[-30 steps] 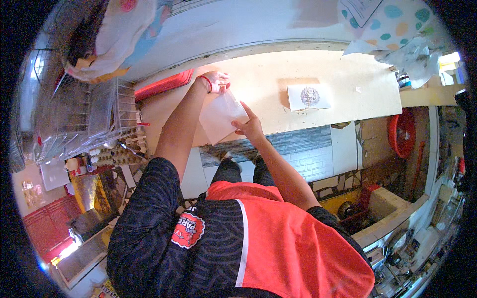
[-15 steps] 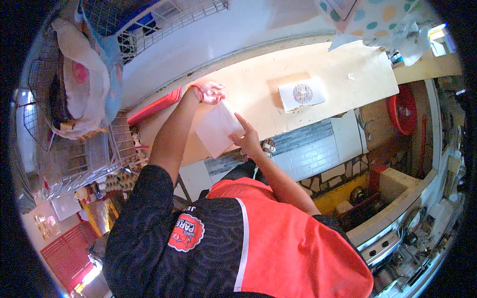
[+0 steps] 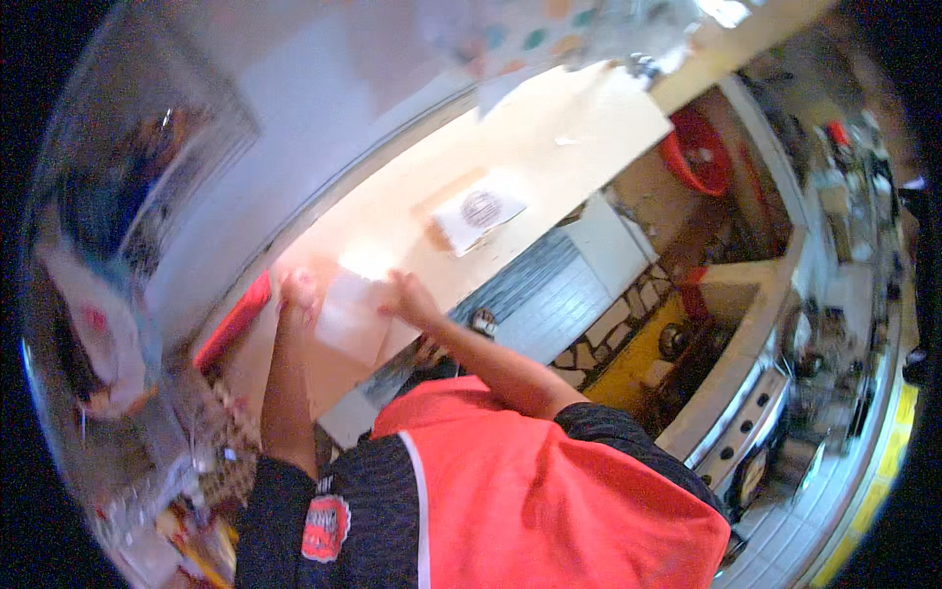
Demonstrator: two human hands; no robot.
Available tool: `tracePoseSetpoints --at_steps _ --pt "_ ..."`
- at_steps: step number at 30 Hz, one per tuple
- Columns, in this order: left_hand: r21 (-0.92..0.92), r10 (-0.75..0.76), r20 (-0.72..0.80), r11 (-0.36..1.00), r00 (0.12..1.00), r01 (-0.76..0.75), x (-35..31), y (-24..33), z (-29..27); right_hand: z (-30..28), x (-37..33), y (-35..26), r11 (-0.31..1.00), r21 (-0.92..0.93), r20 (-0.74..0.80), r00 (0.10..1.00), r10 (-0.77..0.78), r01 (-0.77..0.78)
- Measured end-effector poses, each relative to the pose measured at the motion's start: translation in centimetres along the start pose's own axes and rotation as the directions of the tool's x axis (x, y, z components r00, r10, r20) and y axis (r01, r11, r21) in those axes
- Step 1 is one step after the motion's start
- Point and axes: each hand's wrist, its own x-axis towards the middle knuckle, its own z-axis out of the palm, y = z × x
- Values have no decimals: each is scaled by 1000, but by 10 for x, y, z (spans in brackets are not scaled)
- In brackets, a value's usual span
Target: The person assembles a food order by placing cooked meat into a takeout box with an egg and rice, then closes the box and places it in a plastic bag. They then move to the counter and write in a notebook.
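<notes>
R fingers on flat wht. item, L fingers nr. it

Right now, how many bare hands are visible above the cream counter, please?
2: the left hand beside the left edge of the white flat sheet, and the right hand at its right edge. No other hand shows.

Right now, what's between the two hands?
In the head view, a pale sheet is between the left hand and the right hand. Blur hides whether the left hand touches it.
</notes>
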Motion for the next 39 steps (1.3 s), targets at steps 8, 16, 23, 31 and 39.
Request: tracePoseSetpoints --at_steps 8,16,23,31,39 --pt "599 390 -270 784 880 -164 -101 142 14 -197 29 43 985 -17 -602 785 -149 174" --pt "299 267 -470 945 841 -133 -150 282 122 -594 143 199 774 189 -977 196 86 604" --pt "115 208 -584 978 785 -173 -103 447 285 -714 259 263 829 71 -997 75 35 555" --pt "221 477 -402 879 782 -422 -80 595 393 -717 181 267 692 344 -861 507 -37 635" --pt "422 787 -44 573 615 -703 -45 658 474 -707 157 297 797 462 -512 851 -118 389"
